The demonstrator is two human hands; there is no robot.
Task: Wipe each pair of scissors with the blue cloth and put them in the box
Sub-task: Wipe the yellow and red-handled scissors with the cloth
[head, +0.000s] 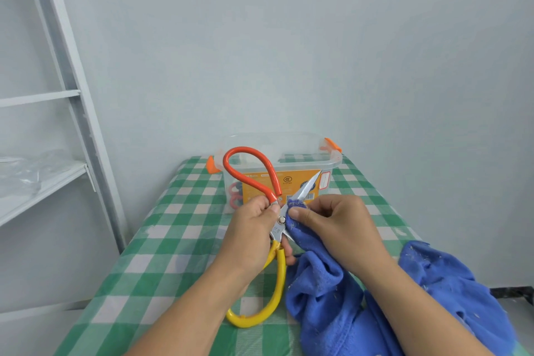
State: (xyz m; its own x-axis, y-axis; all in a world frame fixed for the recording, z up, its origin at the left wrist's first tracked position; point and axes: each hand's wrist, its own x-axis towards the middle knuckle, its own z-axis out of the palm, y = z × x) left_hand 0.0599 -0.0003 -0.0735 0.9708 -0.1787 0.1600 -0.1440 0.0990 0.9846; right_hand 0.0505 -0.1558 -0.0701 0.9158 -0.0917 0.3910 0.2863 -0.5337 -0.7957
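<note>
The left hand (254, 228) grips the scissors (276, 230) near the pivot. The right hand (338, 225) pinches the blue cloth (323, 292) round 1 blade, whose tip points away toward the box (332, 162), beyond both hands on the counter (173, 240).

Shiny metal scissors (303, 191); fuzzy blue cloth (332, 292); clear plastic box (332, 165).
</note>
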